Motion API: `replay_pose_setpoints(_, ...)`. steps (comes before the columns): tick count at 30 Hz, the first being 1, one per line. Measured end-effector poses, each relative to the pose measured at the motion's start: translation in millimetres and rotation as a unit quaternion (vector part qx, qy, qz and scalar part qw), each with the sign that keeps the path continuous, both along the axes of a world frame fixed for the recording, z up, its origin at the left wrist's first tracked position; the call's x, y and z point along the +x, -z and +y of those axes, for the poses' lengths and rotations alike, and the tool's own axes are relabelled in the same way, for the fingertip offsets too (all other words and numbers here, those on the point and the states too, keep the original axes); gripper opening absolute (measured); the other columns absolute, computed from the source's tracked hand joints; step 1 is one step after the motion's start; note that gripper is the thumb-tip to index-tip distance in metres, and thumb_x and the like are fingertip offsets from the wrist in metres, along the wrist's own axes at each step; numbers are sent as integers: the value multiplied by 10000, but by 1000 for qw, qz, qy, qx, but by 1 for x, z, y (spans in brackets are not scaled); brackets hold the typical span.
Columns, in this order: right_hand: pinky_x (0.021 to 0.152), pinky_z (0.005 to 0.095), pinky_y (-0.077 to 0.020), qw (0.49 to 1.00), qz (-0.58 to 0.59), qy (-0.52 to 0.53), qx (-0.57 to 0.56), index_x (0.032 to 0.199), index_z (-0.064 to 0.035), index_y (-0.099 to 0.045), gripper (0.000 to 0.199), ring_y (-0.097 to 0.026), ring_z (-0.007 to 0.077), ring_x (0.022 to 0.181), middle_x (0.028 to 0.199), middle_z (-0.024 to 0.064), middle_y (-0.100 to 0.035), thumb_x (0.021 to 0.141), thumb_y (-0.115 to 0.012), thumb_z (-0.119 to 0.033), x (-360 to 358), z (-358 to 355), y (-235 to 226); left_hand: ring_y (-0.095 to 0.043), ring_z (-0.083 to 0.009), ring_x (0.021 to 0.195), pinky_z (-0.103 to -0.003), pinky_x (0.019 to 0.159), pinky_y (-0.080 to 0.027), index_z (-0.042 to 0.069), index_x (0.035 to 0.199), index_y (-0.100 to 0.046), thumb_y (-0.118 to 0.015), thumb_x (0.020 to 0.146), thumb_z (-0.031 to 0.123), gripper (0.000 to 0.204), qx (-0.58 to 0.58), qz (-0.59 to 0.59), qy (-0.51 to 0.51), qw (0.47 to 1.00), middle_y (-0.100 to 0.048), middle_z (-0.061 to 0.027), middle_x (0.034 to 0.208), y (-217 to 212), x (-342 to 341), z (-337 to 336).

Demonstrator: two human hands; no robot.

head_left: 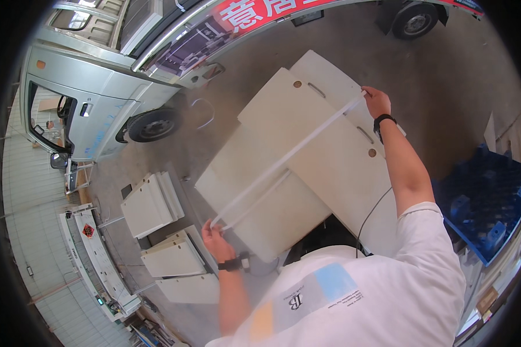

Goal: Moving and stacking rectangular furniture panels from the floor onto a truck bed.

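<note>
A long, narrow white strip point(285, 158) stretches diagonally above several pale panels, its material too unclear to name. My left hand point(217, 242) pinches the strip's near-left end, beside the lower left corner of the panels. At its far-right end my right hand point(377, 103) grips the strip between thumb and fingers, over the far panel's edge. Below it, a cream panel point(272, 110) with a round hole and a slot overlaps another panel point(353, 168) with the same cutouts. A paler band runs under the strip near my left hand; I cannot tell whether it belongs to it.
Stacked white panels point(150, 205) lean at the left, with more panels point(173, 257) in front. A silver truck point(98, 92) with a red banner stands at the far left. Blue slatted plastic point(486, 202) lies at the right. A thin dark cable point(369, 214) crosses near my body.
</note>
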State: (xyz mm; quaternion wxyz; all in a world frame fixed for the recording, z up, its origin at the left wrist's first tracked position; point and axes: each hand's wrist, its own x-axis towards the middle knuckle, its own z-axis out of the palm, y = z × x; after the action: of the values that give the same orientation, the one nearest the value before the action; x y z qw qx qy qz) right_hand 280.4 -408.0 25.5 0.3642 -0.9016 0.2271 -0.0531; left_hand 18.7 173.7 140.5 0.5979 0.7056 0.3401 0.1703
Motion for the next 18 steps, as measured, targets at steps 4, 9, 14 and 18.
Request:
replay_pose_setpoints(4, 877, 383, -536, 999, 3, -36, 27, 1146, -185, -734, 260, -696, 303, 986, 1044, 114, -739, 925, -600, -208, -2, 14, 36, -596, -75, 755, -221, 645, -446, 48, 1147, -613, -585, 1016, 133, 159, 20, 39, 8, 999, -643, -14, 856, -3, -10, -2)
replay_pose_setpoints(9, 876, 384, -539, 991, 72, -82, 77, 1149, -169, -730, 255, -692, 316, 993, 1051, 128, -737, 925, -618, -218, -3, 47, 75, -537, -101, 812, -259, 751, -438, 6, 1125, -591, -608, 993, 200, 235, -4, 54, 34, 998, -601, -14, 881, 1, -22, -10)
replay_pose_setpoints(14, 888, 371, -534, 990, 57, -58, 118, 1202, -107, -694, 310, -688, 293, 1047, 1104, 144, -730, 934, -631, -251, -13, 48, 81, -546, -110, 847, -277, 768, -451, 16, 1121, -619, -653, 930, 172, 249, 6, 99, 67, 993, -603, -11, 910, 7, -20, -20)
replay_pose_setpoints(18, 908, 373, -533, 988, -32, -7, 150, 1272, -72, -640, 397, -687, 272, 1085, 1197, 147, -706, 924, -654, -262, -60, 25, 66, -607, -124, 939, -269, 832, -481, 25, 1210, -601, -684, 925, 112, 309, 72, 133, 148, 977, -649, -37, 1042, 6, -7, -40)
